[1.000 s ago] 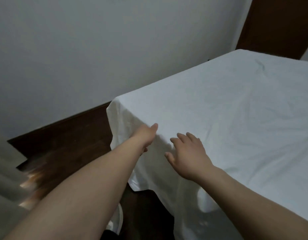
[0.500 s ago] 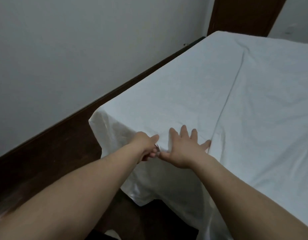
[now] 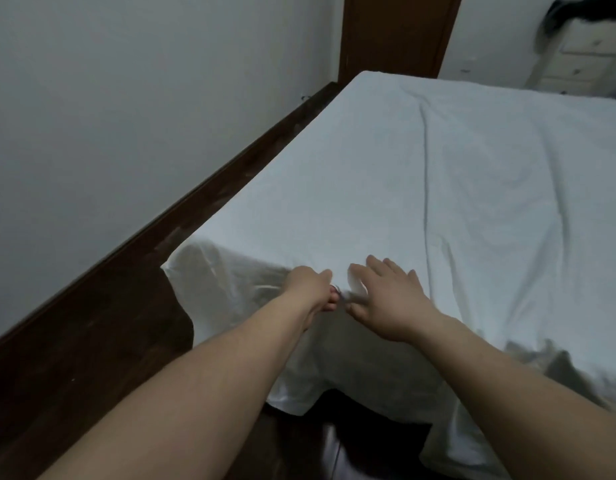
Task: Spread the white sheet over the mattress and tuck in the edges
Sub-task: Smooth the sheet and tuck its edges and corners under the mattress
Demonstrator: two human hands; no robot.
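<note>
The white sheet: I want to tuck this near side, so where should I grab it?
Judging by the drape, grip the loose hem of the white sheet hanging below the mattress edge, reaching from underneath, near the corner; the top already lies spread flat.

The bed (image 3: 251, 188) stands with its left side near the wall, a dark wooden rail running along that edge. My white sheet (image 3: 438, 202) lies directly on it, covering the whole top as far as the far end. A long crease runs from far to near down the middle, with softer wrinkles to the right. At the near left corner the sheet hangs loose over the edge, untucked, its hem above the dark floor (image 3: 92, 358).
</note>
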